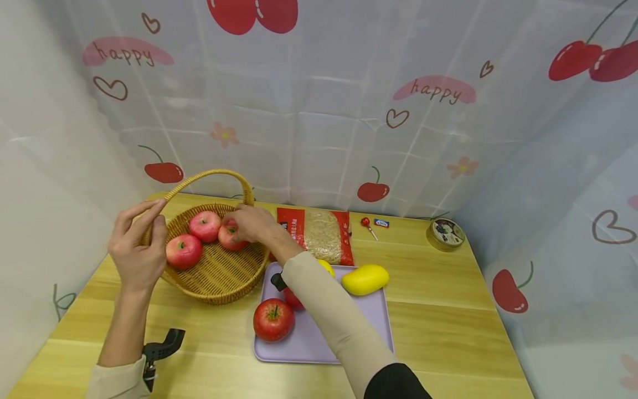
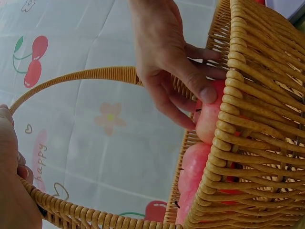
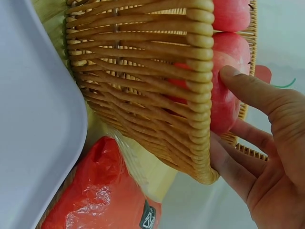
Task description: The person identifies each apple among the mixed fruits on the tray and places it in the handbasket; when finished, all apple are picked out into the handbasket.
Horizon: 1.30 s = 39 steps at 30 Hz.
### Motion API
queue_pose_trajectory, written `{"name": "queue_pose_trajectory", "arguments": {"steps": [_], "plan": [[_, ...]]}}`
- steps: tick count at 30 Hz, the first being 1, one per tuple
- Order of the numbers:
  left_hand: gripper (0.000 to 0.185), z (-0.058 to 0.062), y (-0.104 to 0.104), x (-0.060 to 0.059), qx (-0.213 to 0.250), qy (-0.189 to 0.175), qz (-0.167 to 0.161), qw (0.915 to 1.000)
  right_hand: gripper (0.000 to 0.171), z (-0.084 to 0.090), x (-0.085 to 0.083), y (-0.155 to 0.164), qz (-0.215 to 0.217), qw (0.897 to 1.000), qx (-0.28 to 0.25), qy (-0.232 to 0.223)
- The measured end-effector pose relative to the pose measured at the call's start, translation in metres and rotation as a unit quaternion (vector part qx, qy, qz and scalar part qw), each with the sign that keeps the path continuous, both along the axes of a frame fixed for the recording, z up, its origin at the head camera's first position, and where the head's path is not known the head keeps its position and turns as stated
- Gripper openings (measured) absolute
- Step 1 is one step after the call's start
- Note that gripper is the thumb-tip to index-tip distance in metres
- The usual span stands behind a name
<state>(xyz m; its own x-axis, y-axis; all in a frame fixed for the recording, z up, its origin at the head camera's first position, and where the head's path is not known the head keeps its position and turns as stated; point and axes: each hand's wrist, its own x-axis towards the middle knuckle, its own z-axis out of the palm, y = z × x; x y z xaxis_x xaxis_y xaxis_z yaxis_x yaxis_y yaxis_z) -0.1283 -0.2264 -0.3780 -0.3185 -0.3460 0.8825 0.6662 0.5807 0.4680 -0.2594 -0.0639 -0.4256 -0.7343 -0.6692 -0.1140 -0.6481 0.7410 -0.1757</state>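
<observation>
A wicker basket [image 1: 224, 280] with a tall arched handle stands at the left of the table. My left hand [image 1: 137, 246] grips the handle on its left side. Inside the basket, my right hand [image 1: 257, 224] has its thumb and fingers around a pink-red apple [image 3: 224, 102] near the right rim. Two more apples, a rear apple [image 1: 205, 226] and a front apple [image 1: 184, 252], lie beside it. In the left wrist view, the right thumb presses the held apple [image 2: 209, 119] close to the wicker rim. Its underside is hidden by the basket wall.
Right of the basket, a lilac tray [image 1: 369, 318] holds a red apple [image 1: 273, 320], a yellow mango [image 1: 365, 279] and fruit partly hidden by my right sleeve. Behind are a red-ended bag [image 1: 321, 235], a lollipop [image 1: 366, 222], a small blue packet [image 1: 381, 223] and a round tin [image 1: 446, 234].
</observation>
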Motion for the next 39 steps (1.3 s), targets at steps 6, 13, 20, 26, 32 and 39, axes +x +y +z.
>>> {"name": "queue_pose_trajectory", "arguments": {"steps": [6,13,20,26,32,39], "plan": [[0.019,-0.001,0.0,0.0,-0.002,0.003,-0.003,1.0,0.046,0.0,0.0,0.001,-0.001,1.0,0.007,-0.003],[0.019,-0.001,0.001,0.001,-0.001,0.002,-0.003,1.0,0.049,0.0,0.001,0.001,-0.006,1.0,0.012,-0.01],[0.019,-0.001,0.0,0.0,0.0,0.002,-0.002,1.0,0.05,0.003,0.003,0.002,-0.009,1.0,0.012,-0.012],[0.019,-0.002,-0.002,-0.001,-0.002,0.006,-0.003,1.0,0.055,0.009,0.003,0.006,-0.017,0.999,-0.007,-0.037],[0.019,-0.004,-0.005,-0.002,-0.004,0.003,-0.001,1.0,0.055,0.019,0.006,0.015,0.003,0.998,-0.034,-0.044],[0.019,-0.01,-0.01,-0.007,-0.004,0.005,-0.004,1.0,0.054,0.028,0.012,0.032,0.041,0.996,-0.064,-0.039]]}}
